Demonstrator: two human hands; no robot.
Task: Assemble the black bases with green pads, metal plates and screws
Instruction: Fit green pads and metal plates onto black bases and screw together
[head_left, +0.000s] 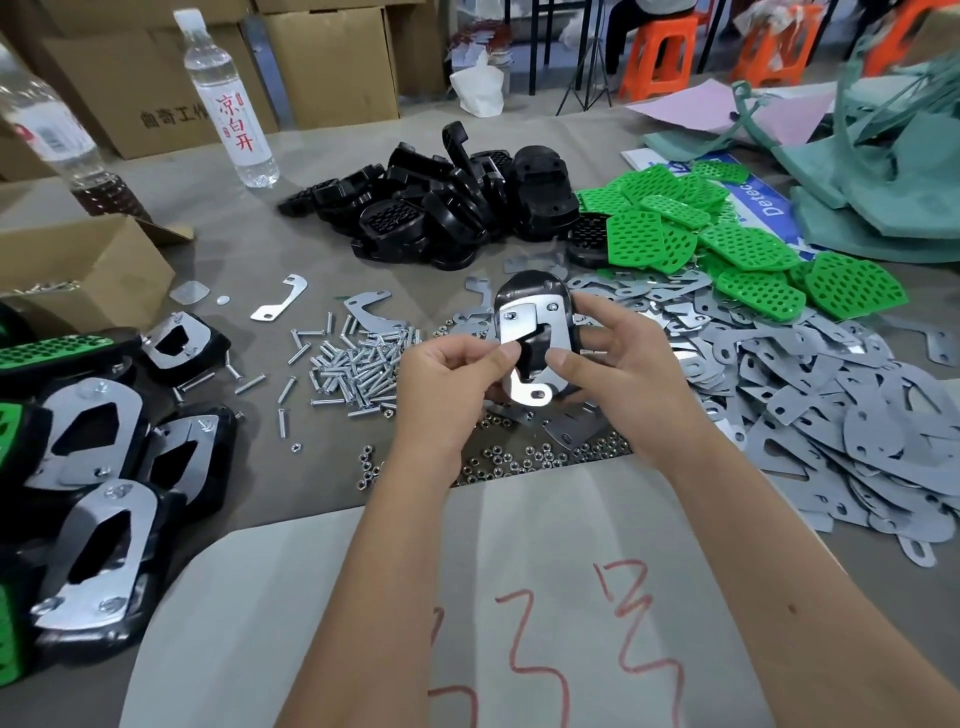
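Note:
A black base (527, 292) is held above the table's middle, its underside facing me. My right hand (618, 364) grips it from the right. My left hand (452, 374) pinches a shiny metal plate (522, 332) that lies against the base, with screw heads showing near its top. Loose screws (358, 364) lie to the left and small nuts (524, 460) just below my hands. A heap of black bases (441, 202) sits behind, green pads (727, 244) at the right, and grey-filmed metal plates (831, 395) spread at the far right.
Finished bases with plates and green pads (98, 452) are stacked at the left edge. Two water bottles (234, 98) and cardboard boxes (78, 265) stand at the back left. White paper with red marks (519, 597) lies under my forearms. Green foam offcuts (883, 171) sit back right.

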